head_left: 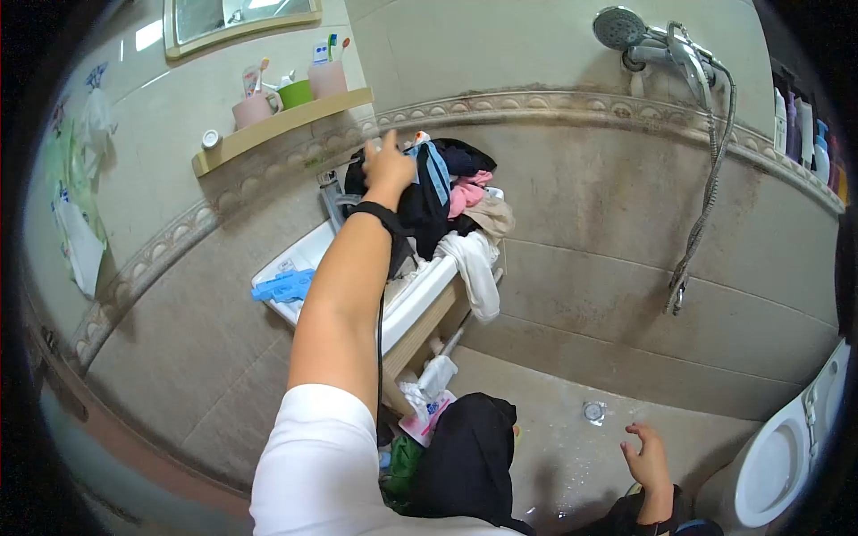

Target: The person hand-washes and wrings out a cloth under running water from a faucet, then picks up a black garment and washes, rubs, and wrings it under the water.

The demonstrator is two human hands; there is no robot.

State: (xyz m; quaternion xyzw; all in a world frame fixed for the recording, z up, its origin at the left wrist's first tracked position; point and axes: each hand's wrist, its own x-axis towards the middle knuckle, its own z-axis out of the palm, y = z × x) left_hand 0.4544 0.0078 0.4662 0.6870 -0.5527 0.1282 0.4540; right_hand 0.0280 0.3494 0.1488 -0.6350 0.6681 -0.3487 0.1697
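Left hand (389, 167): extended over the clothes pile (433, 201), fingers parted; whether any cloth is gripped beneath the palm cannot be told. A black band (380, 214) is worn at the wrist.

Right hand (649, 460): held low and well apart from the pile, fingers loosely curled and part open, nothing held.

Clothes pile: heaped on the washbasin (407, 325), near the wall; black, pink and beige pieces are included. A white garment (479, 275) is draped over the basin's front edge.

Blue cloth (284, 286): laid at the basin's left end, apart from the pile.

Faucet (332, 201): placed just beside the pile, on its left.

Wall shelf (286, 128): mounted above the basin; pink cups and a green container (295, 95) are carried on it.
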